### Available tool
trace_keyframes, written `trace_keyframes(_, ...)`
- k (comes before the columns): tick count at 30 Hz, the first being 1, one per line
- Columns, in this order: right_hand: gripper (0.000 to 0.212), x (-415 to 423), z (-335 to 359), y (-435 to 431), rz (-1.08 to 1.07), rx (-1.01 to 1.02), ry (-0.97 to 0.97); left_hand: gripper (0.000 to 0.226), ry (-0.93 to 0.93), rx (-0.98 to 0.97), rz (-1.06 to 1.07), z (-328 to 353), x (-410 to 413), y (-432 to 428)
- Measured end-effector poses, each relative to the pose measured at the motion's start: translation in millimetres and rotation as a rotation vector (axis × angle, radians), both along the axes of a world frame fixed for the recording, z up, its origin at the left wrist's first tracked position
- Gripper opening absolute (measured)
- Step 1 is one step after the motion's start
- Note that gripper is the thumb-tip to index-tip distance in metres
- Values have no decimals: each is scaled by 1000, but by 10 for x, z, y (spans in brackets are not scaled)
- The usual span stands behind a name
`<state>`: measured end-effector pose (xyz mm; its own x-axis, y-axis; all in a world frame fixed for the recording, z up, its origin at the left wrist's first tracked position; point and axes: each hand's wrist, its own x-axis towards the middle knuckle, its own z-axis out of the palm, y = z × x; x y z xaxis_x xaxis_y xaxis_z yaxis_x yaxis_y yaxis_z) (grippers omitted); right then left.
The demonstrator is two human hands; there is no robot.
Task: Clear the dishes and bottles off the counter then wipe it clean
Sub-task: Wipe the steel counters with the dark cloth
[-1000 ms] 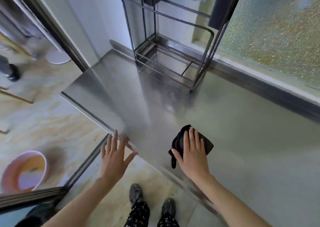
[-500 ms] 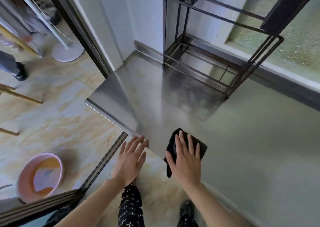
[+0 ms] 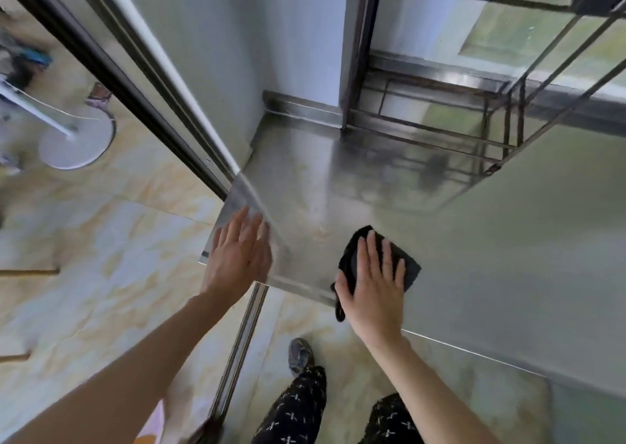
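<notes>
Head cam: counter (image 3: 338, 179) shows no dishes/bottles, so I judge clearing done, wiping underway. R hand (image 3: 376, 284), fingers spread, presses black cloth (image 3: 408, 269) at counter's front edge; L hand (image 3: 237, 257) flat, fingers together, by its corner.

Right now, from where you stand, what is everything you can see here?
counter: one, silver steel, centre and right
cloth: one, black, near the counter's front edge, under the right hand
rack: one, dark metal, empty, back of the counter
window: one, frosted greenish, behind the rack
door frame: one, dark and white, left of the counter
round stand base: one, white, floor at far left
floor: beige marbled tiles
trousers: one pair, black, patterned, bottom
shoe: one, grey, below the counter's edge
left hand: flat, at the counter's corner
right hand: flat on the cloth
</notes>
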<state>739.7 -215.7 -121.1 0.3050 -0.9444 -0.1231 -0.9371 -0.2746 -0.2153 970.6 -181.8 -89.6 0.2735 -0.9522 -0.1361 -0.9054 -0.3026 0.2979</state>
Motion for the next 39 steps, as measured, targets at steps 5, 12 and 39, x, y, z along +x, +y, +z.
trace_keyframes(5, 67, -221, -50, -142, 246, -31, 61, 55, -14, 12, 16, -114, 177, -213)
trace_keyframes(12, 79, 139, -56, -329, -444, 12, 26, 57, -4, -28, 55, -291, 278, -249)
trace_keyframes(39, 67, 1183, -61, -1399, 315, -89, -20, 49, -16, -106, 71, -464, 336, -223)
